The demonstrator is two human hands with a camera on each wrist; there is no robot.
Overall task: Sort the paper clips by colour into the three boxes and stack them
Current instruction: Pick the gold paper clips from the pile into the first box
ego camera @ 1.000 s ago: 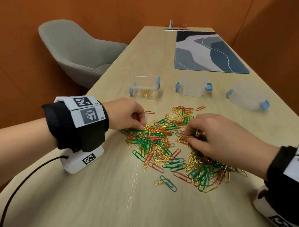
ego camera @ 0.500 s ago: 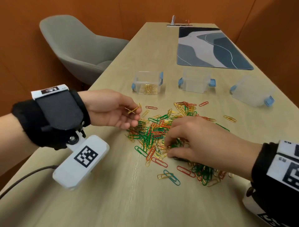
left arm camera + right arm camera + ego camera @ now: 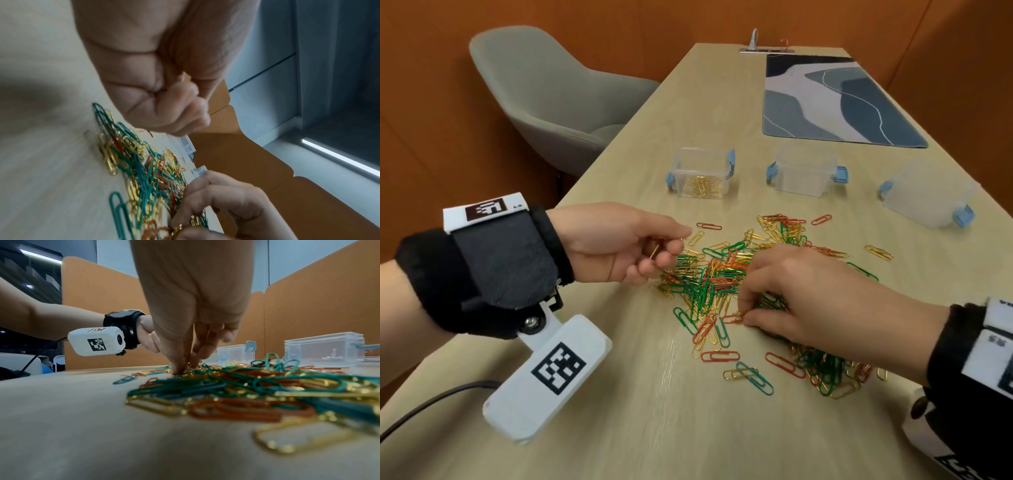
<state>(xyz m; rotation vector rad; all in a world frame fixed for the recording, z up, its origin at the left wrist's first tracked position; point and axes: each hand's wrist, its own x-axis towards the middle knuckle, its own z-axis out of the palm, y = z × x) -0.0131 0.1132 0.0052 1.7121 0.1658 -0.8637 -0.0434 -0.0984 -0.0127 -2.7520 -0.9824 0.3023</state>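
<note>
A heap of gold, green and red paper clips (image 3: 722, 274) lies mid-table. My left hand (image 3: 654, 246), palm turned up at the heap's left edge, holds a few gold clips (image 3: 654, 251) in its curled fingers. My right hand (image 3: 746, 313) reaches down into the heap and pinches gold clips (image 3: 188, 369) between thumb and fingers. Three clear boxes with blue latches stand behind the heap: the left box (image 3: 702, 171) has gold clips in it, the middle box (image 3: 804, 171) and the tilted right box (image 3: 924, 195) look empty.
A patterned blue-grey desk mat (image 3: 835, 99) lies at the far right of the wooden table (image 3: 619, 428). A grey chair (image 3: 551, 99) stands at the table's left side. Orange partition walls surround the desk. A few stray clips (image 3: 878, 251) lie right of the heap.
My left hand lifted off the heap with gold clips and turned palm up. My right hand moved left across the heap and now pinches clips near its front middle.
</note>
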